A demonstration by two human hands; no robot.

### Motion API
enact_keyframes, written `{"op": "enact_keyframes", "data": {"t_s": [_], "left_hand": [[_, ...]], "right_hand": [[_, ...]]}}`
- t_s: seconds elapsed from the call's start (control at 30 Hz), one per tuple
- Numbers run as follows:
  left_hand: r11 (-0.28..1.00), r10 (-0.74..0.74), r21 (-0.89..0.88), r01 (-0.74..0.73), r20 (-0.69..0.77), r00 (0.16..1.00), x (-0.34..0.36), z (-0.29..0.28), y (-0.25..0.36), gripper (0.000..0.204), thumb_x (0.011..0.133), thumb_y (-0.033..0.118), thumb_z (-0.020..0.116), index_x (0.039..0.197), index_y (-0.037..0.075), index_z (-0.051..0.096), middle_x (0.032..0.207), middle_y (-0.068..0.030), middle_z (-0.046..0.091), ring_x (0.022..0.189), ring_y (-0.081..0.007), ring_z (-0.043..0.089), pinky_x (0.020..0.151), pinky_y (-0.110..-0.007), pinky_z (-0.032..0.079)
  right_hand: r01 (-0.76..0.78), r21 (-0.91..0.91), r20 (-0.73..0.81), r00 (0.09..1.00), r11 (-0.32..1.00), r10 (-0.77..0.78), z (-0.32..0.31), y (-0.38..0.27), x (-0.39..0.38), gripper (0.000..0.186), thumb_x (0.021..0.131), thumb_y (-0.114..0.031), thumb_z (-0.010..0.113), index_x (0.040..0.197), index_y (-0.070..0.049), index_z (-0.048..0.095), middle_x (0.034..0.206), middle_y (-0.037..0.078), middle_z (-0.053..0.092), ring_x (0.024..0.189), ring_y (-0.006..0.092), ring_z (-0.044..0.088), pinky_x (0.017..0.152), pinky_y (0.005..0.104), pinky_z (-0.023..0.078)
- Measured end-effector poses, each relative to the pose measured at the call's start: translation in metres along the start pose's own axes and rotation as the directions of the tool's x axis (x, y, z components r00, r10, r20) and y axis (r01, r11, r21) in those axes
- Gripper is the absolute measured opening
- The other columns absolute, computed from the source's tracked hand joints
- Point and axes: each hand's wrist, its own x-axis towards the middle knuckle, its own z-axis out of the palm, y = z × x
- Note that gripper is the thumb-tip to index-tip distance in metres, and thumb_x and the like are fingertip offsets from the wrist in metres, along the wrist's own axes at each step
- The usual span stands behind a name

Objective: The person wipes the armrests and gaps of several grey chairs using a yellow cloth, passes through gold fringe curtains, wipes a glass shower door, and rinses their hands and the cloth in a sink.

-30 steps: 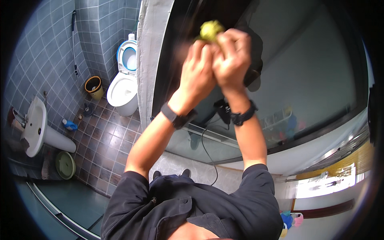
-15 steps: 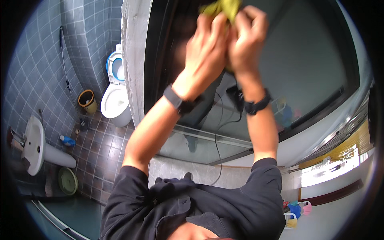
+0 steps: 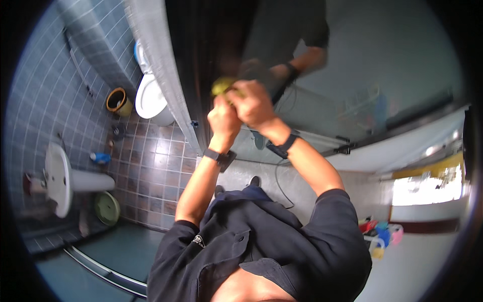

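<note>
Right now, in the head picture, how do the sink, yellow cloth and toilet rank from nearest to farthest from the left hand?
From the left hand, as pictured:
1. Yellow cloth: just above, at the fingertips.
2. Toilet: to its left.
3. Sink: farther left, lower down.

A bin (image 3: 125, 109) stands just left of the toilet (image 3: 150, 100); farther left of it are a bottle (image 3: 100, 158), sink (image 3: 61, 176) and basin (image 3: 107, 209).
</note>
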Motion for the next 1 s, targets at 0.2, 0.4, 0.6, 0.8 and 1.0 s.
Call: {"op": "enact_keyframes", "data": {"t_s": [0.2, 0.4, 0.6, 0.8, 1.0], "left_hand": [[0.901, -0.431, 0.235, 0.364, 0.575, 0.695, -0.092, 0.004, -0.083, 0.036, 0.081, 0.031, 0.063, 0.093, -0.003, 0.062, 0.091, -0.0250, 0.066, 0.084, -0.0433, 0.063, 0.073, -0.048, 0.051], [0.884, -0.304, -0.150, 0.443, 0.535, 0.788, -0.117, -0.015, -0.071, 0.012, 0.075, 0.002, 0.049, 0.077, -0.004, 0.060, 0.073, -0.0106, 0.058, 0.067, -0.0227, 0.053, 0.065, -0.035, 0.044], [0.743, -0.234, -0.255, 0.619, 0.768, 0.597, -0.080, 0.013, 0.039, 0.020, 0.082, 0.006, 0.047, 0.095, -0.002, 0.059, 0.087, -0.0037, 0.056, 0.078, -0.0118, 0.050, 0.068, -0.023, 0.041], [0.690, -0.069, -0.403, 0.602, 0.790, 0.609, -0.073, 0.079, 0.176, 0.046, 0.087, 0.019, 0.063, 0.128, 0.002, 0.049, 0.122, -0.0113, 0.057, 0.111, -0.0183, 0.055, 0.093, -0.030, 0.045], [0.796, 0.302, -0.581, 0.168, 0.623, 0.721, -0.055, 0.148, 0.281, 0.052, 0.074, 0.010, 0.074, 0.120, 0.000, 0.052, 0.106, -0.0164, 0.067, 0.099, -0.0283, 0.066, 0.083, -0.034, 0.050]], "right_hand": [[-0.456, 0.068, 0.518, 0.776, 0.887, 0.360, 0.088, -0.034, -0.103, 0.015, 0.081, -0.016, 0.057, 0.085, -0.006, 0.066, 0.099, 0.012, 0.062, 0.100, 0.0304, 0.057, 0.086, 0.0398, 0.047], [-0.826, 0.114, 0.667, 0.475, 0.552, 0.574, 0.027, -0.010, -0.154, 0.016, 0.087, -0.017, 0.056, 0.094, -0.004, 0.064, 0.087, 0.019, 0.067, 0.082, 0.0359, 0.066, 0.069, 0.0445, 0.052], [-0.797, 0.589, 0.460, 0.465, 0.132, 0.756, -0.065, 0.024, -0.167, 0.020, 0.092, -0.016, 0.056, 0.102, 0.001, 0.059, 0.085, 0.018, 0.066, 0.077, 0.0266, 0.066, 0.068, 0.0351, 0.049], [-0.443, 0.895, 0.276, 0.464, -0.049, 0.841, -0.167, 0.083, -0.169, 0.022, 0.095, -0.017, 0.054, 0.108, 0.001, 0.058, 0.093, 0.001, 0.064, 0.085, 0.0071, 0.058, 0.076, 0.0218, 0.046], [-0.010, 0.986, 0.161, 0.264, -0.164, 0.951, -0.253, 0.132, -0.212, 0.030, 0.091, -0.008, 0.055, 0.119, 0.001, 0.052, 0.109, 0.009, 0.061, 0.098, 0.0172, 0.061, 0.086, 0.0299, 0.049]]}}
